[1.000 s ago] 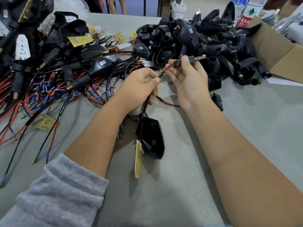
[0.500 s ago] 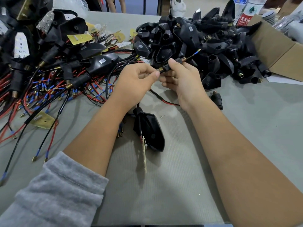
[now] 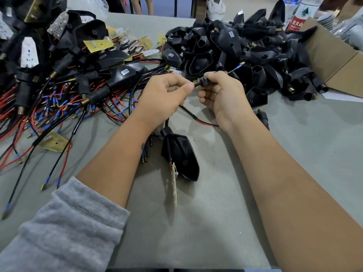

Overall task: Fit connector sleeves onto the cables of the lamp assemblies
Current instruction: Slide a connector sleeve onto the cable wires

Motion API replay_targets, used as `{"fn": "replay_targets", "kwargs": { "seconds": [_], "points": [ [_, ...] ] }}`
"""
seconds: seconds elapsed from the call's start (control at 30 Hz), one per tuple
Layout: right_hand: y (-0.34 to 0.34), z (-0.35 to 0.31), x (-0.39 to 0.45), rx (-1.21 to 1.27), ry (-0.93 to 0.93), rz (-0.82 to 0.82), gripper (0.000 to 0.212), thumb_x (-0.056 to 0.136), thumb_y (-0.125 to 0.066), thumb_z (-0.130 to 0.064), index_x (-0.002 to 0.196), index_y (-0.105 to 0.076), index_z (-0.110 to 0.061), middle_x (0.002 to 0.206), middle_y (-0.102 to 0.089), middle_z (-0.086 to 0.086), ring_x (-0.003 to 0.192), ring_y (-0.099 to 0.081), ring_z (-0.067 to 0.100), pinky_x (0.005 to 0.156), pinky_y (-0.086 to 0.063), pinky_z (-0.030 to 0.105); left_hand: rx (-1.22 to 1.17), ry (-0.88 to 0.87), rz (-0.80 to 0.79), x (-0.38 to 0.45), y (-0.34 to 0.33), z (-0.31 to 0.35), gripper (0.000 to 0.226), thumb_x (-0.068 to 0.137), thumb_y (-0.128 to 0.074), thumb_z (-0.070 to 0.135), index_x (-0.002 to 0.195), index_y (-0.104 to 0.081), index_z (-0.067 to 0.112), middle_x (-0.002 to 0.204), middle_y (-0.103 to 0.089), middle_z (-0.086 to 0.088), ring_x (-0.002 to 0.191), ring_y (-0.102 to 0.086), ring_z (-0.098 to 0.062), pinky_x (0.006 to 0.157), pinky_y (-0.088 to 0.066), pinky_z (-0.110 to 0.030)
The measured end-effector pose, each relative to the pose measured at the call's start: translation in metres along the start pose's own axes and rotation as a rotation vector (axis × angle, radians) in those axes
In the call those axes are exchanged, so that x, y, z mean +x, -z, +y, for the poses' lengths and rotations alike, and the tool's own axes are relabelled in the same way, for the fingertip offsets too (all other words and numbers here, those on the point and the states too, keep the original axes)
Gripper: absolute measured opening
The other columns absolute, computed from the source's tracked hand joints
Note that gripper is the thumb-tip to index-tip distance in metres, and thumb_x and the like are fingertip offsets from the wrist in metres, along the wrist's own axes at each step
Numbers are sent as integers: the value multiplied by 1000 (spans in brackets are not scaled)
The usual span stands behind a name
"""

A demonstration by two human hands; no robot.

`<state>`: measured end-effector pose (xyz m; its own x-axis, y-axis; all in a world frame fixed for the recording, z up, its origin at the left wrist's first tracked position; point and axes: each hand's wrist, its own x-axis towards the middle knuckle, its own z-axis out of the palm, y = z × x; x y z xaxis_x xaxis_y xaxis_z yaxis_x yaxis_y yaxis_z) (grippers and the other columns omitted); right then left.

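1. Head view, over a grey tabletop (image 3: 225, 213): left hand (image 3: 163, 97) pinching a black cable (image 3: 188, 111) between thumb and forefinger, right at the mouth of a black connector sleeve (image 3: 204, 82).
2. Right hand (image 3: 222, 95) curled around that sleeve, fingers closed on it; thin wire ends (image 3: 236, 67) with blue and brass tips poking out past the knuckles.
3. Same cable dropping from the left hand to a black lamp housing (image 3: 182, 156) lying on the tabletop between the forearms, a pale circuit strip (image 3: 174, 185) sticking out edge-on toward the camera.
4. Red and black wire (image 3: 204, 122) running under the right wrist.
5. Heap of empty black housings (image 3: 245, 54) behind the hands, beside a cardboard box (image 3: 337, 63) at far right.
6. Tangle of red, black and blue-tipped cables with fitted lamps (image 3: 59, 91) spread across the left.
7. One loose black sleeve (image 3: 263, 116) just beside the right forearm.
8. Grey sleeve (image 3: 64, 228) pushed up on the left arm.
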<state>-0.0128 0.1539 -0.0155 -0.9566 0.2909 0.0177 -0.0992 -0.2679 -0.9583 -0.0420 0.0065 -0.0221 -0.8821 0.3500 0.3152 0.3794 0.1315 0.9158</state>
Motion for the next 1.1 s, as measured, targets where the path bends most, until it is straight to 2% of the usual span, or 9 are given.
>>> {"fn": "replay_targets", "kwargs": {
  "seconds": [0.2,0.33,0.47,0.57,0.73,0.93,1.1],
  "points": [
    [0,1,0,-3,-7,-31,13,97,-55,-17,94,-57,-4,74,-61,8,57,-58,13,58,-50,25,19,4,37,1,0,-3,18,95,-61,23,81,-73,21,49,-53,10,41,-42,-4,45,-37,-15],
    [0,3,1,-54,-2,1,18,95,-61,-23,96,-57,-5,66,-60,4,55,-55,14,58,-49,25,22,-8,46,1,1,-4,18,93,-62,25,89,-75,13,50,-53,9,43,-42,-4,47,-37,-15],
    [1,2,-1,-24,19,-39,10,95,-58,-14,86,-59,-9,69,-63,2,58,-58,13,58,-50,25,22,4,41,1,0,-4,16,93,-62,24,83,-74,20,48,-53,11,41,-42,-3,46,-36,-14],
    [0,2,-2,-66,28,-123,10,93,-53,-6,89,-61,-10,67,-66,0,61,-59,14,61,-49,26,42,24,38,1,-2,-3,19,94,-62,23,77,-71,24,47,-54,11,41,-42,-3,44,-36,-13],
    [-1,2,-3,-55,28,-134,5,95,-57,-12,91,-60,-12,70,-68,-2,63,-60,12,62,-50,24,23,92,50,1,-3,1,22,97,-57,23,79,-69,17,47,-54,9,39,-40,-5,43,-36,-15],
    [-1,0,-1,166,-17,8,13,98,-57,-19,97,-54,-7,77,-58,8,60,-60,15,58,-51,25,7,126,-141,-2,-3,7,28,98,-52,13,75,-68,9,48,-57,2,38,-44,-7,43,-38,-15],
    [-7,2,-6,-118,32,-124,21,96,-59,-15,76,-54,-14,57,-54,-7,53,-50,12,63,-48,28,8,125,-163,-3,-4,5,29,99,-53,15,75,-69,9,45,-53,0,39,-44,-7,47,-38,-14]
  ]
}}
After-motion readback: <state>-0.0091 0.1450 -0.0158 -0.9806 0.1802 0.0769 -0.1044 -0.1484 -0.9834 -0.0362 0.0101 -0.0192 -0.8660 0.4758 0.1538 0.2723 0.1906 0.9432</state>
